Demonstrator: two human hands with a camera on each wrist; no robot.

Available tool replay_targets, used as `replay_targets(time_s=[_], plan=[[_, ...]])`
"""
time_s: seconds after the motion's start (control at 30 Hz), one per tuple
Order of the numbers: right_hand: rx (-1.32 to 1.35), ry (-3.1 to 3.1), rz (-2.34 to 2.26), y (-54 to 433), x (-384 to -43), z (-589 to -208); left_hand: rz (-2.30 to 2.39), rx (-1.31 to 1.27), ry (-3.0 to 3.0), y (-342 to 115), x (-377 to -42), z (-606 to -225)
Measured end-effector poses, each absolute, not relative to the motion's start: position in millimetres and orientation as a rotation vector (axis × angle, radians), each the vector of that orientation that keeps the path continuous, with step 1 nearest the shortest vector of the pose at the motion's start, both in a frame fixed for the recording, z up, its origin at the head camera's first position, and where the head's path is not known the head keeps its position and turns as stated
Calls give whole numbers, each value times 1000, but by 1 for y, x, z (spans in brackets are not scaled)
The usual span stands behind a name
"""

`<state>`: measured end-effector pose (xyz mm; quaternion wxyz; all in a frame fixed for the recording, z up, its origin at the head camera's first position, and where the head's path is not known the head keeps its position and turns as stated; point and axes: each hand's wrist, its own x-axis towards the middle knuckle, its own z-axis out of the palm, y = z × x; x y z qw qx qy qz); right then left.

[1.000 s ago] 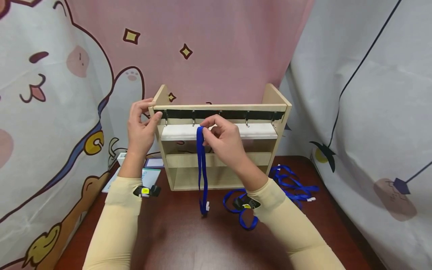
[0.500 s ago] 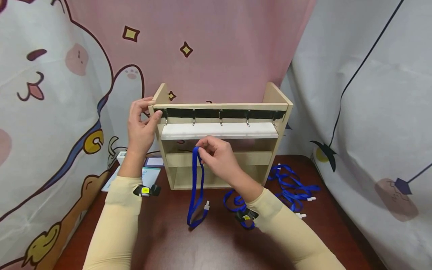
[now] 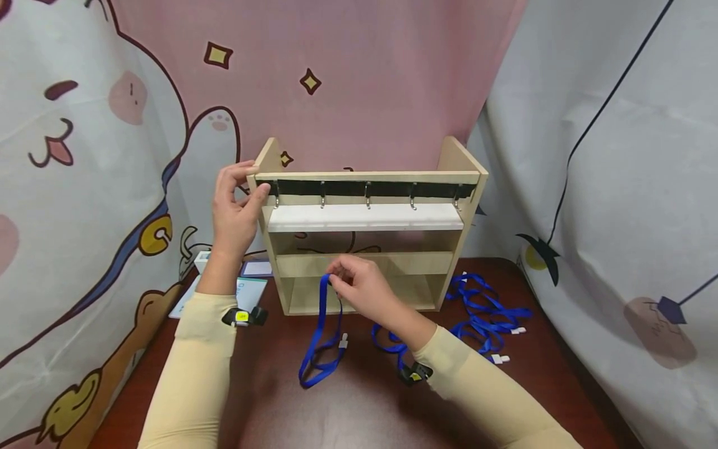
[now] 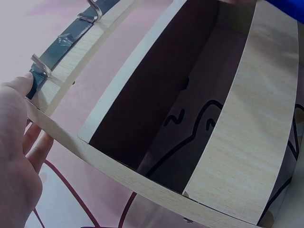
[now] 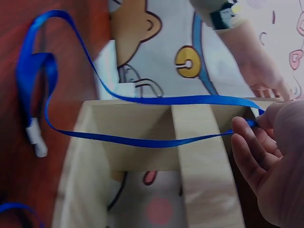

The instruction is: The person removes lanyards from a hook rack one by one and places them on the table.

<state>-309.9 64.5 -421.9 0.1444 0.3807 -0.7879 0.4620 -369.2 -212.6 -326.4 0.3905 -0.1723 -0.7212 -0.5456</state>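
My right hand pinches the top of a blue lanyard between thumb and fingertips, in front of the wooden shelf's lower part. The lanyard hangs as a loop, its lower end curving on the table with a white clip at its right. In the right wrist view the lanyard's two strands run from the fingers across the shelf. My left hand grips the upper left corner of the wooden shelf. In the left wrist view its thumb lies on the front and other fingers wrap behind the side panel.
Several metal hooks line a black strip along the shelf's top front, over a white ledge. More blue lanyards lie tangled on the table at the right. A light card and small white box stand at the left.
My right hand has moved down from hook height to the lower shelf, lowering the lanyard, whose bottom now spreads toward the left on the table. The left hand stays at the corner.
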Motion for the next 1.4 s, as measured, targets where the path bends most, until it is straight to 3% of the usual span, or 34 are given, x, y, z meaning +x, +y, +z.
replay_targets(time_s=[0.43, 1.1, 1.4], plan=[[1180, -2520, 1188, 72, -304, -472, -1384, -430, -1848, -198, -340, -308], [1245, -2707, 1099, 56, -294, -531, -1400, -464, -1834, -213, -369, -326], [1202, -2763, 1189, 51, -294, -549, -1398, -437, -1839, -203, -351, -314]])
